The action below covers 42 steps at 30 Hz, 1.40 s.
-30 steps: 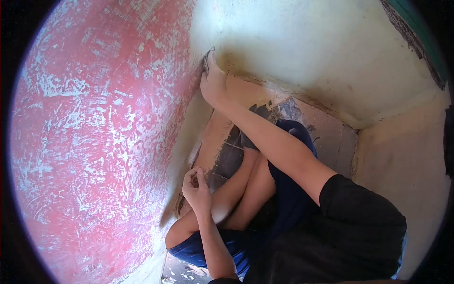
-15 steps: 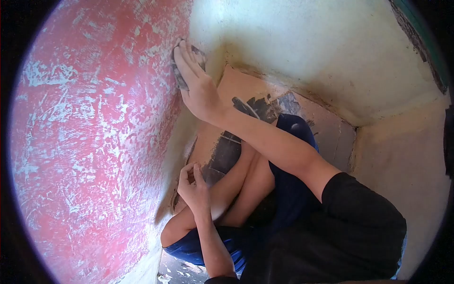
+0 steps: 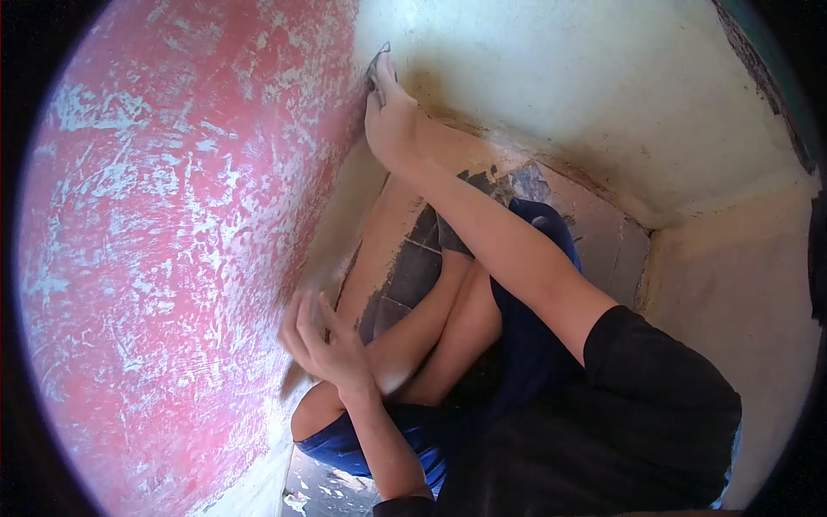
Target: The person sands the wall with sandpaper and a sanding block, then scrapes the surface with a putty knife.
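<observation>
The right hand (image 3: 392,129) has swung back across the red wall (image 3: 189,215) to its pale corner, pinning a dark sandpaper piece (image 3: 377,62) under its fingertips; another rubbing stroke, it seems; below that grip, the left hand (image 3: 323,345) has opened, fingers spread, empty.

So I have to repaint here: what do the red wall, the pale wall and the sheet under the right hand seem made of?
The red wall looks like hard plaster under matt red paint, scratched through to white. The pale wall seems the same, cream-coated, chalky, stained near the floor. The grey sheet under the right hand is thin and dark, probably abrasive paper.
</observation>
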Tool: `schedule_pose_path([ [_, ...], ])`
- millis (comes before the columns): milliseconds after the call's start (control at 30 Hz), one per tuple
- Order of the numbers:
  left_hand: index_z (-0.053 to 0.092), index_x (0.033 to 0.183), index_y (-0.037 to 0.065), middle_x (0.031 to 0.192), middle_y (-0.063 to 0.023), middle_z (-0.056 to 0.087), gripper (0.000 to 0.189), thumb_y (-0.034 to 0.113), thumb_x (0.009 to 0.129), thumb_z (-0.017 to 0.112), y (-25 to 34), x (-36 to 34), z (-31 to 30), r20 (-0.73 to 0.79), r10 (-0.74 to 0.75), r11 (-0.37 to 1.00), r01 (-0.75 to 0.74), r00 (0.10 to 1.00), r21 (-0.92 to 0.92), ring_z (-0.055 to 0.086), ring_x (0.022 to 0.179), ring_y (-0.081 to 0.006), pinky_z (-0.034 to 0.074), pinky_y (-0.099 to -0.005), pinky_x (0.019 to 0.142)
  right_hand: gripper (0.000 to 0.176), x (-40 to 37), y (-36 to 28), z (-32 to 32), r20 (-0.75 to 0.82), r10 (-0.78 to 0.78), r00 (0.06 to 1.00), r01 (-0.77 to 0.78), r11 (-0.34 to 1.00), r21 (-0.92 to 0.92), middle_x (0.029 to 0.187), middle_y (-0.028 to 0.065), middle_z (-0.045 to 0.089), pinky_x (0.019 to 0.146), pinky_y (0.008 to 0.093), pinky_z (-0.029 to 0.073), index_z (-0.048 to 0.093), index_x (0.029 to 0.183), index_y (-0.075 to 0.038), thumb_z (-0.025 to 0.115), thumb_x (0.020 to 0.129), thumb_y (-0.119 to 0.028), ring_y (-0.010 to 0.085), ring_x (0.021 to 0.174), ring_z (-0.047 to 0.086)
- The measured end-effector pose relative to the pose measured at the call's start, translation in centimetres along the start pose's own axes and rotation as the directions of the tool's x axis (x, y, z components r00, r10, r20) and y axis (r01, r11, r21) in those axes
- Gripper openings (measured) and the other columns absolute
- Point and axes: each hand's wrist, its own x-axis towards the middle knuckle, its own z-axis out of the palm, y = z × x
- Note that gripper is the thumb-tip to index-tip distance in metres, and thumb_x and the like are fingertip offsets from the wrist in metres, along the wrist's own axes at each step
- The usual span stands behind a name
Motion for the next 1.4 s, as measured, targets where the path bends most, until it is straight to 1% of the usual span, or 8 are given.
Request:
schedule_pose_path([
  [267,0.066,0.13,0.006,0.147,-0.0167,0.047,0.059,0.028,0.08,0.09,-3.6,1.6,-2.9,-0.365,0.134,0.924,0.017,0.921,0.382,0.05,0.131,-0.0306,0.049,-0.0489,0.104,0.059,-1.6,-4.6,-1.9,0.089,-0.321,0.943,0.326,0.945,-0.043,0.142,0.0318,0.055,0.111,0.0409,0.046,0.051,0.147,0.0,0.049,0.088,0.008,0.0425,0.131,0.058],
  [467,0.043,0.154,0.004,0.159,-0.0264,0.026,0.101,0.043,0.075,0.092,-4.0,2.6,-4.8,-0.392,0.071,0.896,0.114,0.917,0.428,0.028,0.149,-0.0423,0.037,-0.0611,0.117,0.061,0.1,-3.3,-1.7,0.176,0.418,0.891,-0.421,0.907,-0.026,0.146,0.0297,0.053,0.114,0.0419,0.043,0.048,0.15,-0.002,0.051,0.09,0.007,0.0412,0.139,0.051],
  [600,0.036,0.159,0.004,0.164,-0.0305,0.018,0.113,0.051,0.073,0.091,-5.2,2.2,-4.5,-0.367,0.102,0.865,0.1,0.924,0.492,0.025,0.151,-0.0473,0.035,-0.0644,0.117,0.068,-2.3,-3.2,-1.7,0.116,-0.293,0.949,0.299,0.953,-0.04,0.14,0.0322,0.055,0.109,0.0486,0.046,0.046,0.149,-0.001,0.056,0.083,0.01,0.0485,0.132,0.051],
  [800,0.032,0.161,0.004,0.164,-0.0356,0.017,0.117,0.053,0.073,0.091,-5.4,1.8,-4.5,-0.352,0.045,0.877,0.132,0.935,0.463,0.023,0.152,-0.0518,0.034,-0.0679,0.114,0.074,-0.2,-1.6,-0.9,0.067,0.349,0.935,-0.352,0.935,0.05,0.153,0.0283,0.046,0.112,0.0463,0.046,0.045,0.151,-0.001,0.057,0.079,0.012,0.0453,0.137,0.05],
  [1000,0.032,0.161,0.004,0.163,-0.0369,0.019,0.115,0.051,0.074,0.091,-5.1,1.9,-4.4,-0.349,0.069,0.868,0.116,0.935,0.482,0.022,0.151,-0.0525,0.033,-0.0693,0.114,0.051,-1.7,-2.4,-1.7,0.048,-0.25,0.967,0.251,0.968,-0.026,0.12,0.0295,0.068,0.102,0.043,0.053,0.054,0.141,-0.001,0.053,0.09,0.001,0.0426,0.116,0.066],
  [1200,0.033,0.161,0.004,0.163,-0.0373,0.018,0.114,0.05,0.074,0.091,-5.0,2.0,-4.4,-0.347,0.066,0.87,0.116,0.936,0.479,0.023,0.151,-0.0525,0.034,-0.0688,0.114,0.063,0.3,-2.0,-2.2,0.201,0.561,0.803,-0.522,0.825,-0.215,0.142,0.0306,0.055,0.097,0.0513,0.053,0.051,0.143,-0.006,0.06,0.082,0.006,0.0453,0.12,0.062],
  [1333,0.033,0.161,0.003,0.163,-0.0375,0.018,0.113,0.049,0.075,0.091,-5.3,1.9,-4.4,-0.342,0.088,0.866,0.097,0.935,0.49,0.023,0.151,-0.0524,0.033,-0.0683,0.114,0.054,-0.4,-0.6,-1.1,-0.045,-0.411,0.91,0.397,0.899,-0.184,0.096,0.0312,0.071,0.084,0.0494,0.055,0.047,0.149,0.001,0.049,0.096,-0.008,0.0449,0.093,0.072],
  [1400,0.034,0.16,0.003,0.163,-0.0372,0.018,0.113,0.048,0.075,0.092,-5.3,2.1,-4.4,-0.356,0.091,0.895,0.081,0.93,0.439,0.023,0.152,-0.0516,0.032,-0.0683,0.114,0.057,0.4,0.8,-1.6,0.045,0.351,0.935,-0.33,0.91,-0.253,0.09,0.0298,0.071,0.08,0.0516,0.053,0.045,0.151,0.001,0.052,0.095,-0.007,0.0455,0.087,0.071],
])
